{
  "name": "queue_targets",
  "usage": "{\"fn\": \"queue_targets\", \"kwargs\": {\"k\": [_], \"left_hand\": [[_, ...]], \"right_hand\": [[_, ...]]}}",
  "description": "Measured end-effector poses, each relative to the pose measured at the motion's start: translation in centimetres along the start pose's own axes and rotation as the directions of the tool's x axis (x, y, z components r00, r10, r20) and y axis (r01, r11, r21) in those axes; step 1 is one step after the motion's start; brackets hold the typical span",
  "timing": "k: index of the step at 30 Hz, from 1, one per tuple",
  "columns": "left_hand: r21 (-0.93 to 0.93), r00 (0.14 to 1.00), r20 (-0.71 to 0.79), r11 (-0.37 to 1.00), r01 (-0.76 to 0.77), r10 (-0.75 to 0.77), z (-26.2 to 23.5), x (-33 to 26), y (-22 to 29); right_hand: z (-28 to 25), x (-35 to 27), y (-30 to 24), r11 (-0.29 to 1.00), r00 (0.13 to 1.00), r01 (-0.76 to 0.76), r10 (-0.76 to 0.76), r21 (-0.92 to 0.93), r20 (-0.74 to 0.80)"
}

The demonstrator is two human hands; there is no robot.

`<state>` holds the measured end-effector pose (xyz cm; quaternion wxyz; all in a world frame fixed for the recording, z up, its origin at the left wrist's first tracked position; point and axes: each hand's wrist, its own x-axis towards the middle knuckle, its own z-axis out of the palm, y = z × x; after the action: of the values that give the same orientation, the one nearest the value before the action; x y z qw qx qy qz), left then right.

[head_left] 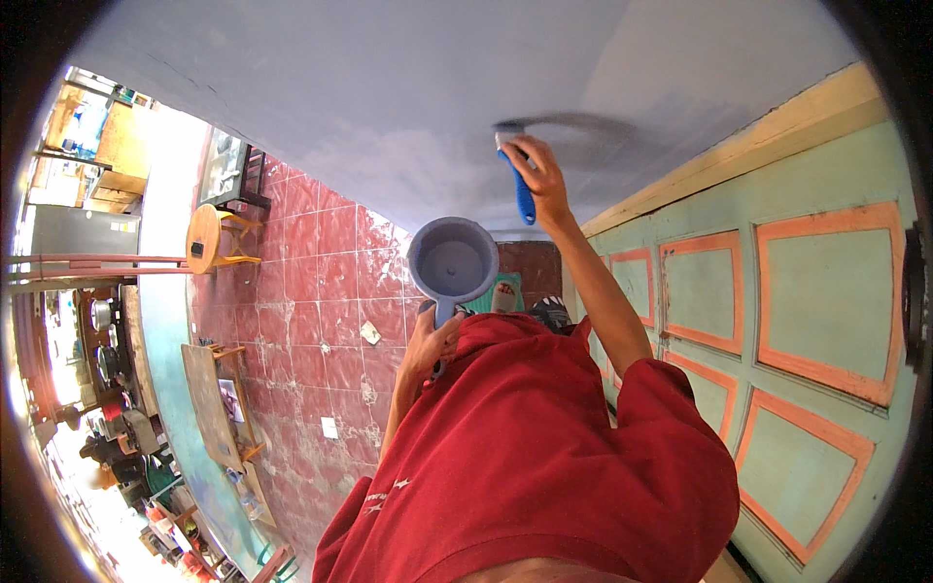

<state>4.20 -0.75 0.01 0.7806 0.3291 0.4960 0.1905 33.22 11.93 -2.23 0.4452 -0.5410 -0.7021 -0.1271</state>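
Note:
My right hand (539, 175) is closed round a paintbrush (521, 185) with a blue handle, its bristles pressed to the grey-blue wall (408, 87) in front of me. A darker, wet-looking streak curves away to the right from the brush tip. Lower down, my left hand (432, 340) grips the handle of a grey plastic dipper (453, 258). The dipper's opening faces up, and its inside looks grey with little to be seen in it.
Right of me stands a pale green panelled door (700, 291) with orange trim and a cream frame (758, 136). Red floor tiles (321, 262) spread to the left, with a wooden stool (204, 238), a low wooden bench (209, 408) and a cabinet (225, 170). A green mat (512, 284) lies by my feet.

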Motion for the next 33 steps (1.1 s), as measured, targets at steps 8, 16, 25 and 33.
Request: {"fn": "queue_targets", "kwargs": {"k": [8,16,25,33], "left_hand": [[-0.008,1.000,-0.006,1.000,0.018,-0.018,-0.4,-0.8,0.1],[-0.013,1.000,-0.027,1.000,0.001,-0.002,-1.0,-1.1,0.1],[-0.070,0.999,-0.048,0.997,0.012,-0.015,-0.7,-1.6,-0.7],[-0.076,0.996,-0.088,0.997,0.005,-0.011,-0.5,-1.9,-1.5]], "right_hand": [[3.3,-3.4,0.5,0.998,0.998,-0.057,0.057,-0.010,0.014],[6.9,-7.7,0.5,0.986,0.894,-0.091,0.143,-0.140,0.426],[3.4,1.4,-1.8,0.997,1.000,0.012,-0.013,0.073,0.020],[5.5,-2.6,-1.8,0.999,0.992,-0.036,0.035,0.006,0.121]]}}
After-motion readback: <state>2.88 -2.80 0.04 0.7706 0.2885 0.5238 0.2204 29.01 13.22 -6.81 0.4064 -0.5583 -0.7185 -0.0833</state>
